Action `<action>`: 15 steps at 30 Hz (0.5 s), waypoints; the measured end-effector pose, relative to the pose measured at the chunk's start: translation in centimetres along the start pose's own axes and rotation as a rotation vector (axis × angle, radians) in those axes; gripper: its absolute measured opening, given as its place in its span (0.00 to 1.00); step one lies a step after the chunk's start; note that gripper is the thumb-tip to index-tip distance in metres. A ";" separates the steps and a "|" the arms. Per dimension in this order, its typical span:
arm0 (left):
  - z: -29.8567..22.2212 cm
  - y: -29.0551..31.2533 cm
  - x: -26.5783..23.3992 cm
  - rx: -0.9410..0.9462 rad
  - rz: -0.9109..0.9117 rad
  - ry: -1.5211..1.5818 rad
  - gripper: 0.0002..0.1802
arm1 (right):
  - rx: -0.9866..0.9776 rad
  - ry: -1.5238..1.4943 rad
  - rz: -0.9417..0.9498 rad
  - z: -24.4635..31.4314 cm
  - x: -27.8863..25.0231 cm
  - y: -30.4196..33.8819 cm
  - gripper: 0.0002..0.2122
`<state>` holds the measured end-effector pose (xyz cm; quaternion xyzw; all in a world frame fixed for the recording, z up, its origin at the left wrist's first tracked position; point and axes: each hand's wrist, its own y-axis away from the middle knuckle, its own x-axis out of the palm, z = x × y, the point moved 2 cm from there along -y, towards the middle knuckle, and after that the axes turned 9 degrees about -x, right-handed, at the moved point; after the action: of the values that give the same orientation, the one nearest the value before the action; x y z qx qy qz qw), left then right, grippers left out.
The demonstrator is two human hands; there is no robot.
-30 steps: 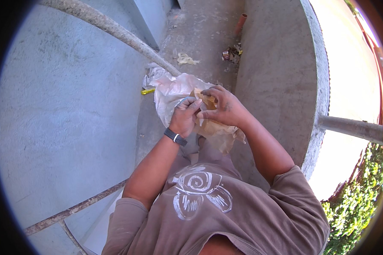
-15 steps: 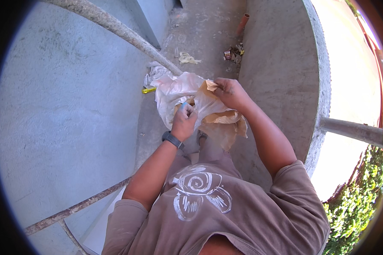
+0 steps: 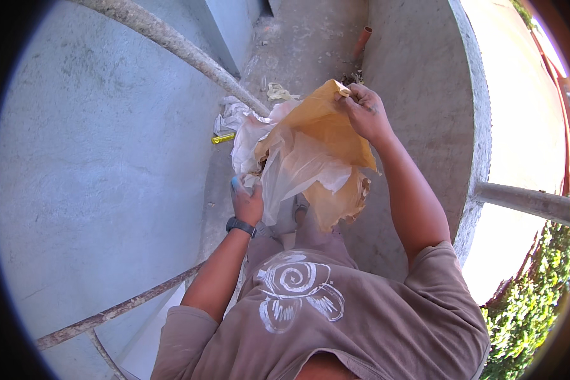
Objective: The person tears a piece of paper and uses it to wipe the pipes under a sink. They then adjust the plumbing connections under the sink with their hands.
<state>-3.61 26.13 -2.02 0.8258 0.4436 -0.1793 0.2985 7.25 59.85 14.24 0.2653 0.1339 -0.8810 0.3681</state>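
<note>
A crumpled sheet of brown paper hangs spread out in front of me, with thin translucent plastic film over and around it. My right hand pinches the paper's upper right corner and holds it raised. Lower on the left, my left hand is closed on the edge of the whitish film, its fingertips partly hidden in the folds. A blue smear shows on one of its fingers. Torn brown edges dangle below the film.
A rusty pipe rail slants in front of the blue-grey wall. A curved concrete parapet stands on the right. On the floor lie crumpled white sheeting, a yellow object and pale scraps. An orange pipe rises beyond.
My right hand has lifted up and right, drawing the brown paper out wide. My left hand has shifted left and down, still on the film. The bundle has opened out.
</note>
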 end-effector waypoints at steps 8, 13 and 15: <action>-14.2 -7.3 1.8 0.327 0.179 -0.155 0.24 | -0.107 -0.030 0.103 6.4 -0.6 1.5 0.12; -13.5 -7.1 3.1 0.237 0.328 0.048 0.16 | -0.220 0.460 -0.196 7.1 -3.0 1.3 0.13; -13.7 -7.0 3.5 0.262 0.298 0.010 0.15 | -0.624 0.830 -0.190 7.6 -2.5 2.2 0.17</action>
<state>-7.19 40.25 4.00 0.9150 0.2907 -0.1854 0.2095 7.49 56.47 21.78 0.4565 0.5479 -0.6494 0.2641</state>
